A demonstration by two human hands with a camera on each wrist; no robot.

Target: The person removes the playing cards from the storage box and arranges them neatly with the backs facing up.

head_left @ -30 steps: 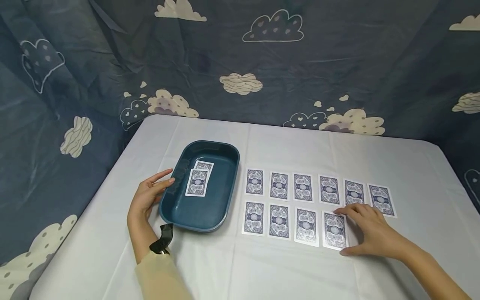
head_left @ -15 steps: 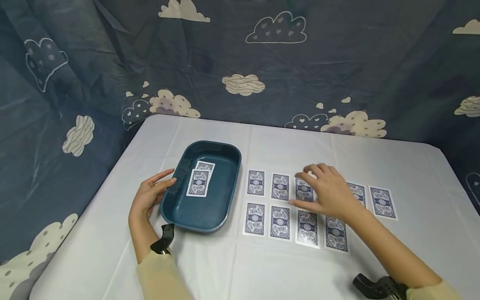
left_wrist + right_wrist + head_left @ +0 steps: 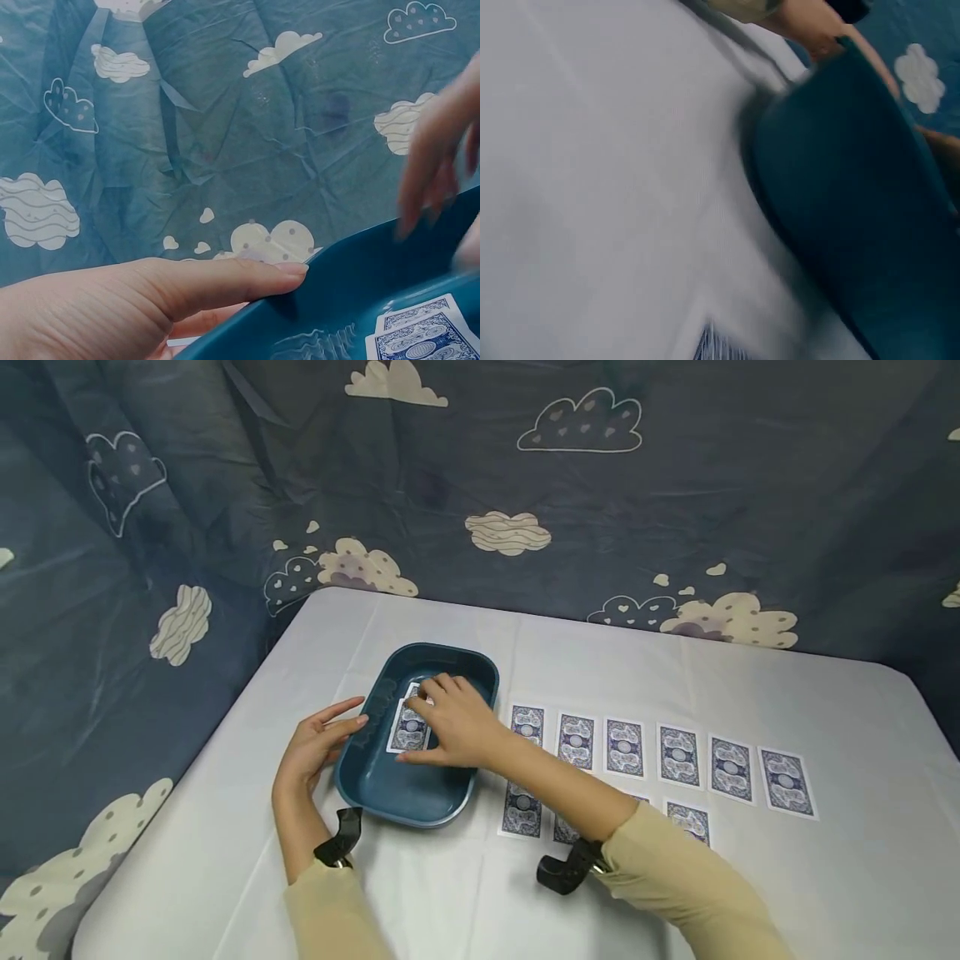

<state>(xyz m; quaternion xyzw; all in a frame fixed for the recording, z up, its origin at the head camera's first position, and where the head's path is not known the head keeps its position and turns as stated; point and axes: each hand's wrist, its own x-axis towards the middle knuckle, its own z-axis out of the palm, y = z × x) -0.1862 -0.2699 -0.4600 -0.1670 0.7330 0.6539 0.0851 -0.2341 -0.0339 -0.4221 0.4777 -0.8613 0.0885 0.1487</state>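
Note:
In the head view my left hand [image 3: 318, 747] holds the left side of a deep teal tray [image 3: 405, 814], thumb over the rim and fingers against the outside. The left wrist view shows that thumb [image 3: 247, 279] on the rim. My right hand [image 3: 461, 727] hangs over the inside of the tray, thumb and fingers apart, with nothing seen between them. Beneath its fingertips lie two overlapping playing cards [image 3: 410, 731], face down with blue patterned backs. The blurred tray wall [image 3: 855, 187] fills much of the right wrist view.
Right of the tray, face-down playing cards [image 3: 678, 756] lie in two rows on the white tablecloth [image 3: 862, 877]. My right forearm crosses over the rows and hides part of the lower one. A dark cloud-print curtain [image 3: 435, 460] stands behind the table.
My right hand has swept left from the lower row's right-end card, across the rows, to above the tray. My left hand stays at the tray. The view has shifted slightly.

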